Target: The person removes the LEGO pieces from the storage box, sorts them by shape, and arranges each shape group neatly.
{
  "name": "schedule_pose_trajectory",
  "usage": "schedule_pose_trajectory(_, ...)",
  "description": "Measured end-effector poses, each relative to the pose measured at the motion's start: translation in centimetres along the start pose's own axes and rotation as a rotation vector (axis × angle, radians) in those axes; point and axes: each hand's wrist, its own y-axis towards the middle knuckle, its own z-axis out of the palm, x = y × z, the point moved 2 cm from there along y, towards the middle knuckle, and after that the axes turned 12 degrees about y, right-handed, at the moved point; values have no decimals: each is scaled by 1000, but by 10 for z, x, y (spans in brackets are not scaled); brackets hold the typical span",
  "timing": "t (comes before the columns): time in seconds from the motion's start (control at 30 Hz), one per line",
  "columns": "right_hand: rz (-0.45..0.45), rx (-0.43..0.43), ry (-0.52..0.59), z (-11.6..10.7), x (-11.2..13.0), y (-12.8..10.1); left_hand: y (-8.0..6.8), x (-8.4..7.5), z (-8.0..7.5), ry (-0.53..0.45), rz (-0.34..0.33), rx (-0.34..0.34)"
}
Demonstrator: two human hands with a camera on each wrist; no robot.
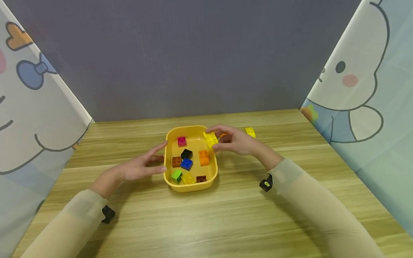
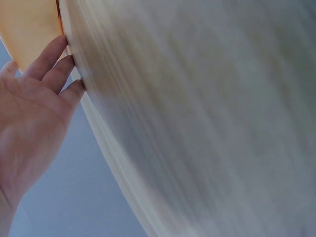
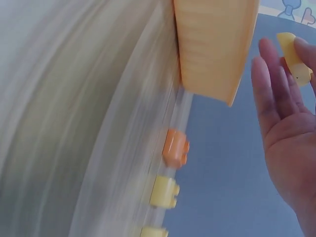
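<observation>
A yellow tub (image 1: 192, 187) stands on the table with several toy building blocks inside. My right hand (image 1: 236, 141) is over its right rim and pinches a yellow building block (image 1: 211, 139) between thumb and fingers. In the right wrist view this yellow block (image 3: 295, 61) is above the tub's rim, with a bit of orange showing behind it. Fingers spread and fairly straight, my left hand (image 1: 142, 166) rests against the tub's left side. Its fingertips touch low on the outer wall (image 2: 34, 29) in the left wrist view.
Inside the tub are a pink block (image 1: 182, 141), a black block (image 1: 186, 154), a blue block (image 1: 186, 164), an orange block (image 1: 203, 158), a green block (image 1: 176, 176) and others. Right of it, an orange block (image 3: 175, 148) and yellow blocks (image 3: 164, 191) lie on the table.
</observation>
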Motion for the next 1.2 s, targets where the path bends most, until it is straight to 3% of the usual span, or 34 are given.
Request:
schedule_pose_trajectory(0.17,-25,-89,-99,-15,-4,-14,1,0,0,-1,15,2)
schedule_pose_trajectory(0.57,-9,-222,-34,-62,-21,-46,1,0,0,-8,13,8)
schedule_pose_trajectory(0.8,118,-341,-28,-97,-32,-68,2,0,0,-8,-1,9)
schedule_pose_trajectory(0.93,199,-392,-106,-113,-39,-80,1,1,-1,-11,-10,7)
schedule_pose_trajectory(1.2,272,-391,-189,-138,-57,-92,0,2,-1,-1,-10,5)
